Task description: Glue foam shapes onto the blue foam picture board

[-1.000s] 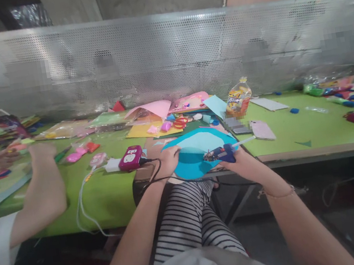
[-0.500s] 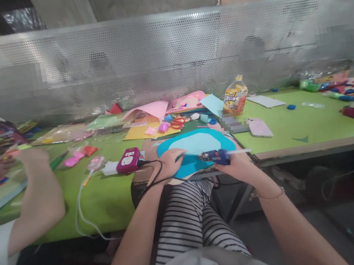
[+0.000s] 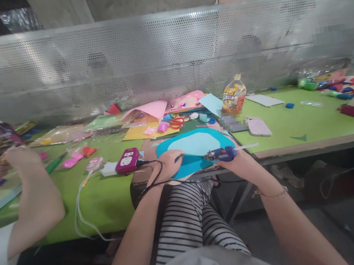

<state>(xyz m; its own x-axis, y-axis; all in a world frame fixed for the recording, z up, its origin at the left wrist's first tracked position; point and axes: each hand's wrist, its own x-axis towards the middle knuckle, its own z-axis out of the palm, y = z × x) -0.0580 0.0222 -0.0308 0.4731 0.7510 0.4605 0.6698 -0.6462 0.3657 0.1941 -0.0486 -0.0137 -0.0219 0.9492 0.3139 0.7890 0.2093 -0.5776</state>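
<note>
A blue hot glue gun is in my right hand, its nozzle pointing left over the paper and a pale glue stick jutting from its back. Below the nozzle lies a rounded bright blue paper shape with a light blue paper piece on top. My left hand is closed at the near left edge of the light blue piece, fingertips pinching it; the near edge looks slightly raised. A black cable crosses my left wrist.
A purple power bank or adapter with a white plug and cable sits left. Behind are red scissors, coloured papers and clay bits. A snack bag and a pink phone stand right. Another person's arm works at far left.
The glue gun and my right hand have shifted a little to the right, away from my left fingertips. My left hand stays in place. The other person's hand has moved slightly left.
</note>
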